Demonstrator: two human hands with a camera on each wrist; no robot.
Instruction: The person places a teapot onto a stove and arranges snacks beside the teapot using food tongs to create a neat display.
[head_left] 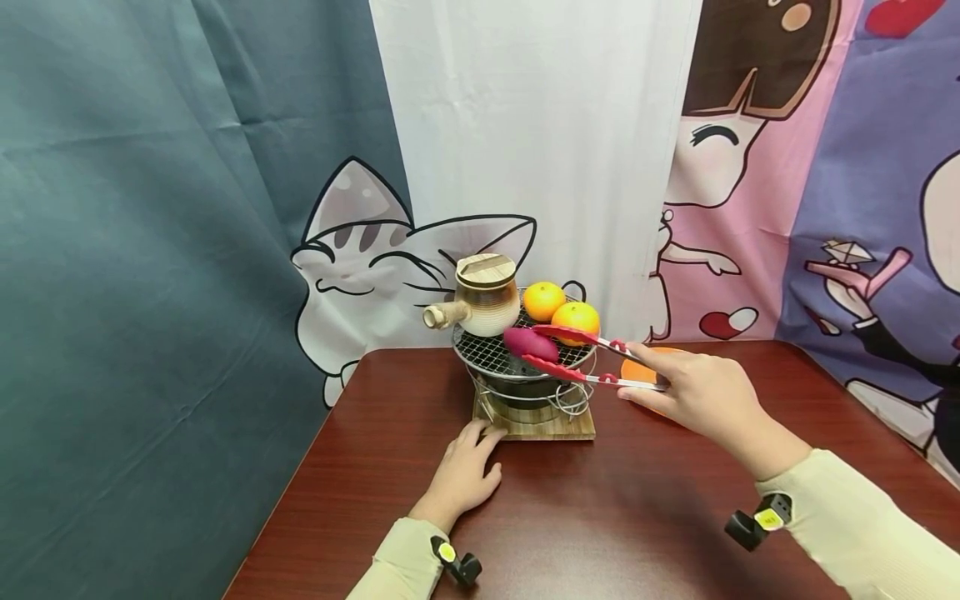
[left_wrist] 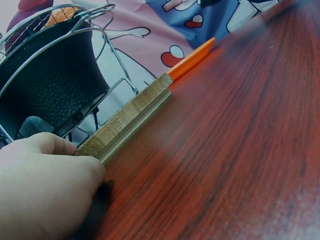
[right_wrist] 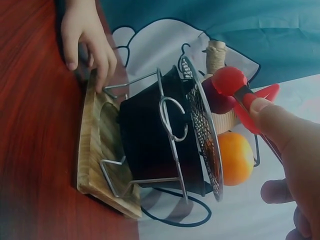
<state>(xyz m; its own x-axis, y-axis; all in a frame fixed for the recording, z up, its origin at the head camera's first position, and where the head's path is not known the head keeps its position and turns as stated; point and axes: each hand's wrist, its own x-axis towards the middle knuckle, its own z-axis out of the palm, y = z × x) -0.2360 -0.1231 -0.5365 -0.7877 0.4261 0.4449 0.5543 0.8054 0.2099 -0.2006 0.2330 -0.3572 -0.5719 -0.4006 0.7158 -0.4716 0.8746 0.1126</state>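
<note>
My right hand (head_left: 701,396) holds a pair of red-tipped tongs (head_left: 577,377). The tongs' red heads lie on either side of a purple sweet potato (head_left: 529,344), over the wire grill rack (head_left: 491,358). Whether the sweet potato is lifted off the mesh, I cannot tell. Two oranges (head_left: 576,322) and a lidded clay teapot (head_left: 487,304) with a side handle sit on the rack. Below it is a black stove pot (left_wrist: 55,85) in a wire frame, standing on a wooden board (head_left: 540,429). My left hand (head_left: 461,471) touches the board's near left corner, fingers loosely extended.
An orange plate (head_left: 637,372) lies on the reddish-brown table (head_left: 547,517) right of the stove, partly behind my right hand. A printed cartoon curtain (head_left: 540,150) hangs behind the table. Wire loops (head_left: 573,400) stick out from the stove's side.
</note>
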